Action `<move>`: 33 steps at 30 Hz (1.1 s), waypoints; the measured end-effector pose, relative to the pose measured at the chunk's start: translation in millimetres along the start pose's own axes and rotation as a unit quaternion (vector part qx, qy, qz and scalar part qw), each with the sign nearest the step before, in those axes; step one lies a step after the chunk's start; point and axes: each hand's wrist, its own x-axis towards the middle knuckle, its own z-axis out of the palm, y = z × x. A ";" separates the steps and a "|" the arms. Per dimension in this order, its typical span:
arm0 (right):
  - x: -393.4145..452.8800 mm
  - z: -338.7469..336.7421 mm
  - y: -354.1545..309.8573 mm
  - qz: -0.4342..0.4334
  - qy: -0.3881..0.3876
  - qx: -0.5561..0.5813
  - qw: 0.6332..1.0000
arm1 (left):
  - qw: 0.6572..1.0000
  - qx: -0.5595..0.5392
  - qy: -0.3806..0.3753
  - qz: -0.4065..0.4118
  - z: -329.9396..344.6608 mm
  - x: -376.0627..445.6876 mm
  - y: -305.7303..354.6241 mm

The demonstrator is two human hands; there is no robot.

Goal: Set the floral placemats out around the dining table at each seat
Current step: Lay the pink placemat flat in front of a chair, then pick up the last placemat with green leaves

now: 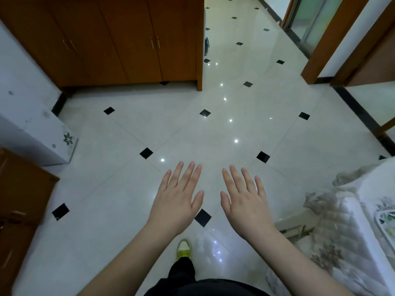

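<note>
Standing over a pale tiled floor (132,201) with small black diamond insets, a person holds both arms out ahead. Left hand (178,200): fingers straight and spread, palm down, holding nothing. Right hand (245,201): likewise spread flat, holding nothing, just beside the left and apart from it. Placemats: none identifiable in view; a floral-patterned cloth edge (386,216) shows at the right border, but whether it is a placemat cannot be told. Dining bench: not clearly seen; a white draped piece (342,221) stands at lower right. Wooden cabinet (119,39) against the far wall; green shoe (183,248) below the hands. Progress, judged: nothing laid out yet; fetching the mats and setting each seat all remain
</note>
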 end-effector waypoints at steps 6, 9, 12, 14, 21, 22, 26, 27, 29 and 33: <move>71.7 -7.8 -11.1 0.042 0.004 -0.017 0.999 | 0.999 -0.009 -0.008 0.051 -6.8 81.2 -40.6; 96.3 -10.6 -2.0 0.076 0.006 -0.013 0.997 | 0.997 -0.003 -0.015 0.080 -5.6 121.8 -47.3; 118.0 -14.1 16.2 0.115 0.014 -0.007 0.993 | 0.994 -0.010 -0.021 0.109 -4.1 162.6 -38.9; 134.1 -16.1 33.7 0.136 0.015 -0.002 0.991 | 0.991 -0.010 -0.026 0.134 -0.2 191.2 -27.8; 191.5 -19.9 123.2 0.201 0.040 0.015 0.979 | 0.979 0.003 -0.053 0.195 15.0 301.6 39.5; 198.9 -22.1 137.0 0.211 0.042 0.019 0.976 | 0.978 0.003 -0.056 0.202 16.4 316.5 50.9; 223.2 -32.6 193.1 0.240 0.045 0.023 0.969 | 0.971 0.013 -0.065 0.231 18.8 370.2 95.5; 229.4 -34.2 207.1 0.246 0.041 0.023 0.968 | 0.969 0.017 -0.063 0.237 18.8 383.5 105.7; 240.1 -36.9 231.6 0.259 0.030 0.024 0.965 | 0.967 0.026 -0.062 0.245 17.1 408.5 125.3; 259.8 -47.4 266.6 0.285 0.035 0.031 0.957 | 0.960 0.025 -0.067 0.270 15.6 451.3 158.2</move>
